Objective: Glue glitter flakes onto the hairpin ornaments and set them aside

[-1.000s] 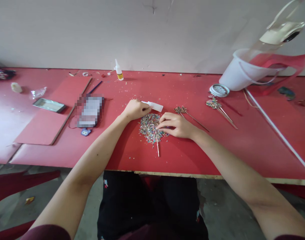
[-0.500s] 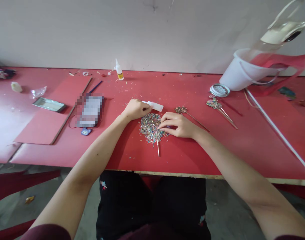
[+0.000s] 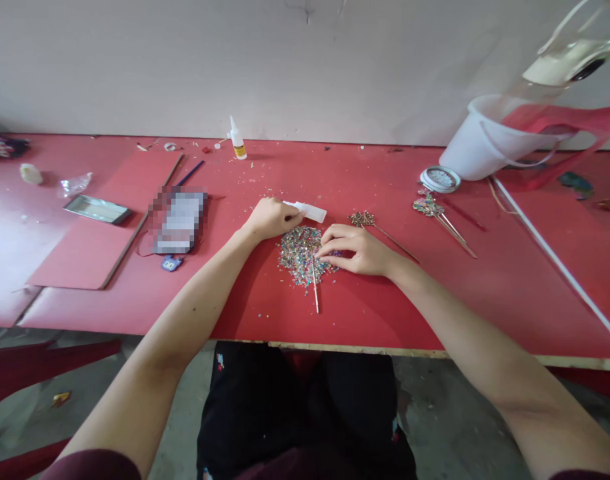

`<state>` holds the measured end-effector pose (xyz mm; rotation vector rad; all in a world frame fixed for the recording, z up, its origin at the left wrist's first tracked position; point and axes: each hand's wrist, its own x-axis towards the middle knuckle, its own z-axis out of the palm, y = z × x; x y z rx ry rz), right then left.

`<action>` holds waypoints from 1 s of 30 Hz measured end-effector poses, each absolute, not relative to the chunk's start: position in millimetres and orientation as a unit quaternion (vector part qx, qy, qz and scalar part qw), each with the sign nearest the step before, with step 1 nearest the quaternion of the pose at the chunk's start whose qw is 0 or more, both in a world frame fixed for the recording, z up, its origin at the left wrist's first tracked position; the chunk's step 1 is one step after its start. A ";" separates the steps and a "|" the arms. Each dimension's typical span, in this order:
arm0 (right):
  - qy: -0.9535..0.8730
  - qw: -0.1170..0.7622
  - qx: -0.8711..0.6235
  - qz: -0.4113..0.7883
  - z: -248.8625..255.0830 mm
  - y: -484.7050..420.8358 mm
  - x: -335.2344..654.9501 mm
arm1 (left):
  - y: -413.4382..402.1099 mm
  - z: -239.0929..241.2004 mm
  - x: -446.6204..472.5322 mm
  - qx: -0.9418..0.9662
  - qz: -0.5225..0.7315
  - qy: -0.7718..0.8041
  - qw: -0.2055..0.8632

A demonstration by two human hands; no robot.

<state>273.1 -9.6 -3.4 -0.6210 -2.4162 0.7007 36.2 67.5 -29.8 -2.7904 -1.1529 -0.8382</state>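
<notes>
My right hand [image 3: 357, 250] is over a heap of small shiny multicoloured flakes [image 3: 297, 257], its fingertips closed at the upper end of a thin gold hairpin stick [image 3: 315, 290]. The stick's lower end points towards me over the red table; its top is lost among the flakes. At the far left edge of the heap, my left hand [image 3: 272, 219] has its fingers curled together. A white plastic bottle [image 3: 313, 213] lies just beyond these fingers, partly covered by them. Whether the left fingers grip the bottle or something smaller is hidden.
Right of the heap lie an openwork gold hairpin [image 3: 363, 219] and a colourful two-pronged hairpin [image 3: 429, 205], near a round tin [image 3: 439, 180] and a white bucket [image 3: 465, 143]. To the left are a phone [image 3: 181, 222] and an open box [image 3: 97, 210]. An upright glue bottle [image 3: 239, 145] stands behind.
Both hands, the hairpin stick and the flakes hold the same positions. Only my legs under the table have shifted slightly, and the view has moved a little.
</notes>
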 end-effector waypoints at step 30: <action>-0.892 0.213 -0.256 0.306 8.2 -3.1 289.0 | 65.2 -26.2 35.9 -0.891 -0.254 -0.377 0.000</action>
